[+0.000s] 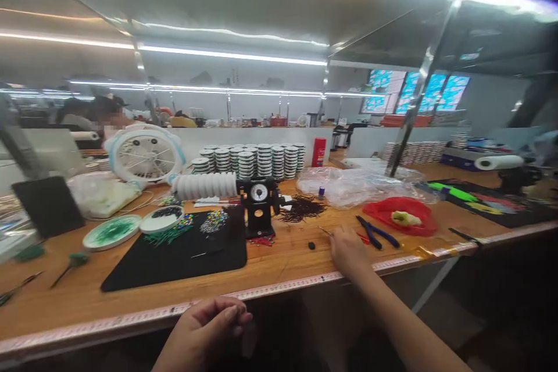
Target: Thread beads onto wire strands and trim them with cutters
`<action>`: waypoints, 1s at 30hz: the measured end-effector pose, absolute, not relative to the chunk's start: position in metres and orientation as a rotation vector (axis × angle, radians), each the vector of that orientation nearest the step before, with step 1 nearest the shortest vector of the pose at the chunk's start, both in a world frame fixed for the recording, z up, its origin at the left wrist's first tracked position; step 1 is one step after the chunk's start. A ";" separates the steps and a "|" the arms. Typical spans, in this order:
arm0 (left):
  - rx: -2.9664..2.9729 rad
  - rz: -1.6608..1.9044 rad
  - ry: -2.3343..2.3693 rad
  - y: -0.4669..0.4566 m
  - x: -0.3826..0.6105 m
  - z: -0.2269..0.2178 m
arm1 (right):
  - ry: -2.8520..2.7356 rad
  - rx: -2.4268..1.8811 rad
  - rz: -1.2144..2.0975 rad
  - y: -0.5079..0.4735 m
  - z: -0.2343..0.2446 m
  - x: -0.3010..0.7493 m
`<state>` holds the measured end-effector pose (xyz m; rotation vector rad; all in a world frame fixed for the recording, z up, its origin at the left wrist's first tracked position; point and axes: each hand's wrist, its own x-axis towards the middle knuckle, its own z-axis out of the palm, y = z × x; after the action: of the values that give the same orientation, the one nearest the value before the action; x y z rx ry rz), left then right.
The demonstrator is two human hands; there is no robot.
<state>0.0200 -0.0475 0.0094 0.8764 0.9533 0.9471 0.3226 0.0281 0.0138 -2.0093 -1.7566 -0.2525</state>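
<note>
Head view: right hand [349,253] lies loose, gripping nothing, near the desk's [65,302] front edge, blue-handled pliers [377,231] just to its right, long axis diagonal; left hand [204,325] curled past that edge, hold unclear.

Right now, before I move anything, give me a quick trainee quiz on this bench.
1. True or false: the blue-handled pliers lie to the left of the right hand.
2. Where is the left hand? A) on the black mat, B) behind the dial counter, C) at the bench's front edge.
3. Fill in the colour: the can beside the stacked white spools is ____.

Key: 1 false, they lie to its right; 2 C; 3 red.
</note>
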 end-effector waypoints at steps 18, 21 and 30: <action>1.009 1.060 1.005 -0.060 0.007 0.017 | -1.647 -1.108 1.407 -0.064 0.000 0.176; 0.996 1.076 1.001 -0.061 0.006 0.017 | -1.635 -1.111 1.410 -0.066 0.003 0.173; 1.151 1.104 1.001 -0.063 -0.001 0.020 | -1.548 -1.029 1.604 -0.065 -0.005 0.166</action>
<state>-0.0008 -0.0633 0.0198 1.1512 1.0014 1.1037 0.1657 -0.0649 -0.0047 -1.0286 -1.5476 1.6045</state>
